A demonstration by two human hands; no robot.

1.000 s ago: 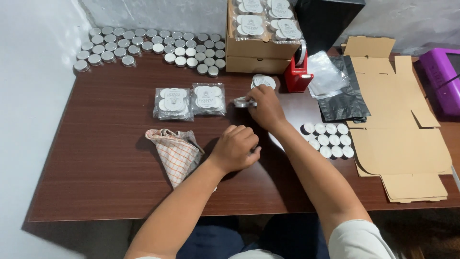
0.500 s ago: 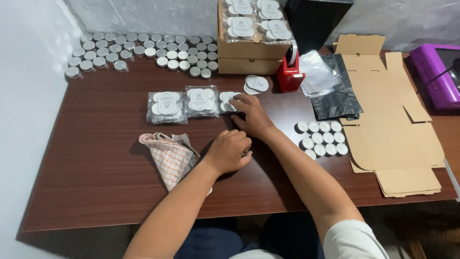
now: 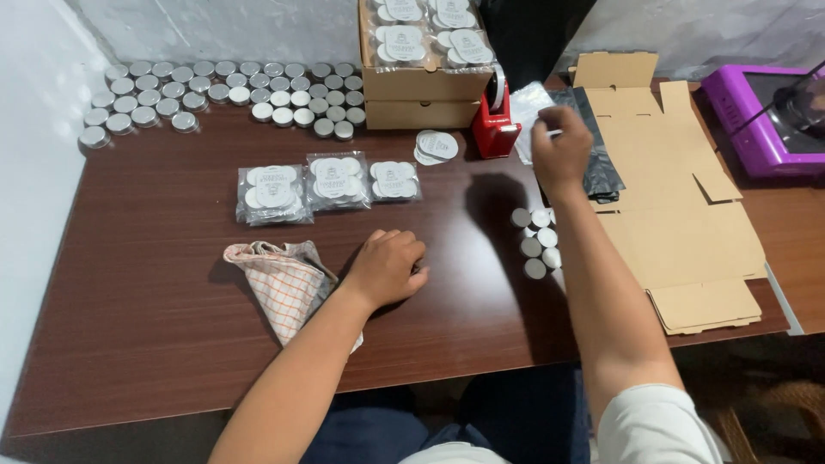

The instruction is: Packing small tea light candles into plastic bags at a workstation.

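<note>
dark wooden table filled the frame; left hand rested curled at centre, holding nothing; right hand, upper right, pinched clear bags; its forearm risked scattering small tins beneath.

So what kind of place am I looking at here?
Probably a small home packing station: rows of round silver tins, a red tape dispenser, a flattened cardboard box, bagged tins on a wooden table.

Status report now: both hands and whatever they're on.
Left hand curled, resting on table beside checked cloth. Right hand raised at clear plastic bags; grip unclear. Red tape dispenser close alongside.
</note>
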